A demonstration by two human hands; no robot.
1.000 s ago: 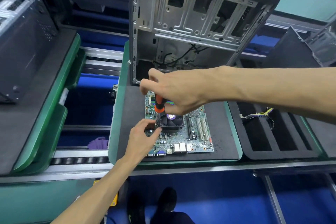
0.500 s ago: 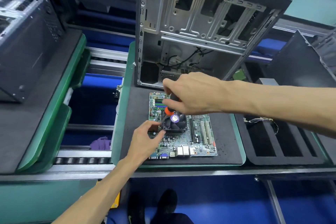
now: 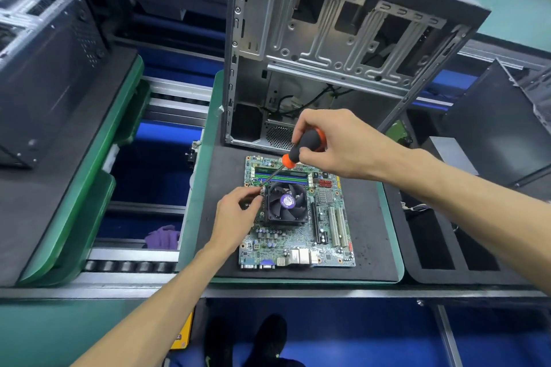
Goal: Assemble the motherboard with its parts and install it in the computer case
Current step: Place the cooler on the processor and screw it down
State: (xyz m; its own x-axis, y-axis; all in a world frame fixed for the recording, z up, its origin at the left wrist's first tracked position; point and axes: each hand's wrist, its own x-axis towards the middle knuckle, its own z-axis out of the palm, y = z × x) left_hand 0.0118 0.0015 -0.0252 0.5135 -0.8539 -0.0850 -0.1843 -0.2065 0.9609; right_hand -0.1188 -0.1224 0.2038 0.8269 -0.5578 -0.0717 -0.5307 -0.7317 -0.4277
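Motherboard lies flat beneath both hands.

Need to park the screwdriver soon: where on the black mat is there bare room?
Bare mat lies right of the motherboard, up to the green edge, plus a narrower strip along the front. Left of the board the left hand crowds it; behind, the case and the right hand with the screwdriver do.
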